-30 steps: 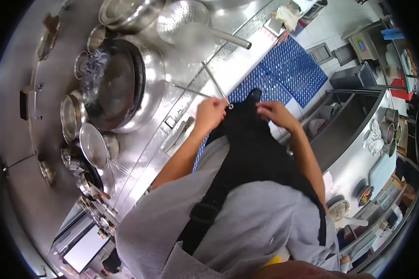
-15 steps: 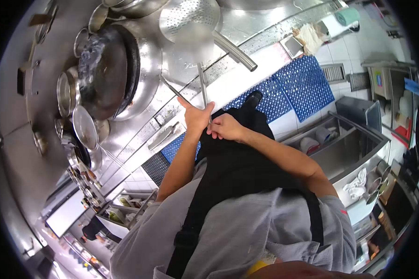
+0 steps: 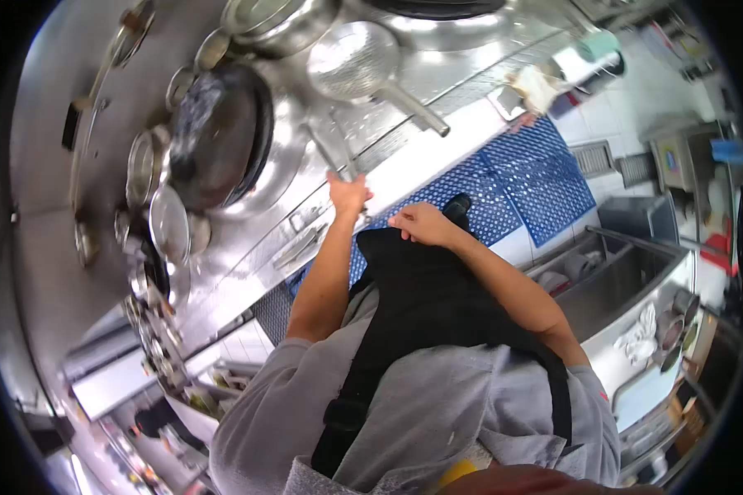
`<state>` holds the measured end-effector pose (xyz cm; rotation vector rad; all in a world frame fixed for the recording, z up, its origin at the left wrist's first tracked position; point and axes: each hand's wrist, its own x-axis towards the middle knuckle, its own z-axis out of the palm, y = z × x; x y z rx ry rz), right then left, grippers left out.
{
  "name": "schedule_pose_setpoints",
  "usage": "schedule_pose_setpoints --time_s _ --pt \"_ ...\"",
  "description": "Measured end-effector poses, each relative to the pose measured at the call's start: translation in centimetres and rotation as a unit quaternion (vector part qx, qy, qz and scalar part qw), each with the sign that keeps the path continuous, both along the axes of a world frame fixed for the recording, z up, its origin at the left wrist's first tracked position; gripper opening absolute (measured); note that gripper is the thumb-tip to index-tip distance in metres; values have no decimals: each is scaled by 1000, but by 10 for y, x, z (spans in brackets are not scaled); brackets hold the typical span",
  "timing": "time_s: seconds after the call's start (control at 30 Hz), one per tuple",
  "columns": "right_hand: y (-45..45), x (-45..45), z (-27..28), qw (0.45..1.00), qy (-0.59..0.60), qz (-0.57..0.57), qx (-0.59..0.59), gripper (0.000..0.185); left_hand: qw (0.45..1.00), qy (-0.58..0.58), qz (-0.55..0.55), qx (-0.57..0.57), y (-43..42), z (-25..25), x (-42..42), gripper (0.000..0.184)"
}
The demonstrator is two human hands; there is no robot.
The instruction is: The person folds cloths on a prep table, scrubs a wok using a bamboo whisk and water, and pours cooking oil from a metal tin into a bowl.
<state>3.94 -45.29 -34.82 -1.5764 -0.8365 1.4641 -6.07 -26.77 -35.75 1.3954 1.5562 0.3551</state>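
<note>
My left hand (image 3: 348, 196) is closed around two long metal utensil handles (image 3: 328, 153). They stick out past my fingers toward the steel counter, spread in a narrow V; what kind of utensils they are is unclear. My right hand (image 3: 421, 221) is curled closed, a little to the right of the left one and apart from it. Directly under its fingers is the edge of my black apron (image 3: 437, 280); whether the fingers pinch the cloth cannot be made out. Beyond the handles, a perforated strainer (image 3: 355, 59) rests on the cooktop, its thick handle (image 3: 417, 111) pointing toward me.
A dark wok (image 3: 223, 136) sits on the range at left, with pans and a sieve (image 3: 169, 224) beside it. Several pots stand behind. Blue mats (image 3: 537, 181) cover the floor. A steel sink unit (image 3: 627, 272) is at right. A cloth (image 3: 532, 89) lies at the counter's far end.
My right hand has moved right, away from the utensil handles and my left hand. My left hand keeps the handles. The strainer and wok appear shifted as my head turned.
</note>
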Motion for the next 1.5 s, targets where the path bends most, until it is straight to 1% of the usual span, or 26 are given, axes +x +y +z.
schedule_pose_setpoints --time_s 0.03,0.07,0.1,0.2,0.23,0.3,0.33,0.43,0.5,0.57,0.63,0.77,0.83,0.87,0.9,0.97,1.03,1.07,1.1,1.13,1.2,1.23,1.3,1.37,1.43,1.5 --pt "-15 9 0 1000 -10 -21 -1 40 1000 19 -22 6 1 -1 7 71" --pt "-33 20 4 999 -14 -38 5 38 981 141 -102 91 10 -20 5 69" --pt "-51 28 6 997 -21 -72 2 37 933 252 -180 184 27 -45 2 71" --pt "-102 47 3 983 -57 -176 -11 31 833 371 -338 232 50 -65 5 75" --pt "-118 51 2 975 -76 -208 -6 30 809 357 -425 194 35 -16 14 73" --pt "-154 60 5 945 -120 -304 -13 29 847 284 -432 122 24 27 19 75" --pt "-175 68 9 933 -163 -319 -14 26 867 191 -445 113 45 8 11 71" --pt "-235 70 31 886 -231 -391 -91 24 889 181 -414 69 28 66 70 54" --pt "-271 59 43 837 -220 -492 -97 24 895 80 -432 79 1 82 115 49" --pt "-311 51 51 782 -262 -554 -112 26 842 -16 -536 59 -22 88 167 48" --pt "-346 37 73 711 -195 -655 -164 26 786 -80 -612 34 -55 97 215 48" --pt "-423 -3 58 550 -245 -752 -269 25 639 -141 -756 10 -147 115 300 47" --pt "-466 -3 43 470 -265 -770 -342 29 596 -214 -760 -146 -196 90 336 45" --pt "-488 2 31 421 -295 -771 -375 32 580 -162 -785 -145 -226 96 347 44" --pt "-505 11 21 347 -318 -791 -391 31 564 -113 -805 -144 -259 103 351 43" --pt "-547 46 3 195 -362 -815 -409 30 455 -141 -871 -118 -322 87 360 45" --pt "-572 85 -28 259 -333 -824 -379 27 323 -142 -933 -63 -373 73 371 49" --pt "-572 95 -40 289 -309 -829 -366 26 324 -156 -930 -82 -394 72 367 50" --pt "-558 111 -21 449 -403 -695 -390 21 323 -168 -926 -101 -413 73 365 51" --pt "-527 143 -14 447 -377 -739 -335 20 340 -191 -918 -65 -428 76 362 49" --pt "-470 161 40 600 -424 -677 -48 24 348 -236 -907 -26 -447 80 364 45" --pt "-447 158 86 678 -301 -668 66 24 337 -259 -905 -20 -453 79 369 43" --pt "-425 151 150 689 -228 -663 184 20 257 -311 -913 -61 -459 63 393 39" --pt "-442 155 174 667 -168 -686 239 19 274 -222 -928 -124 -463 121 391 26" --pt "-461 170 167 569 -115 -736 347 25 304 -166 -926 -149 -463 153 402 23" --pt "-464 191 155 596 -162 -705 348 91 344 -235 -889 -190 -469 185 415 22"
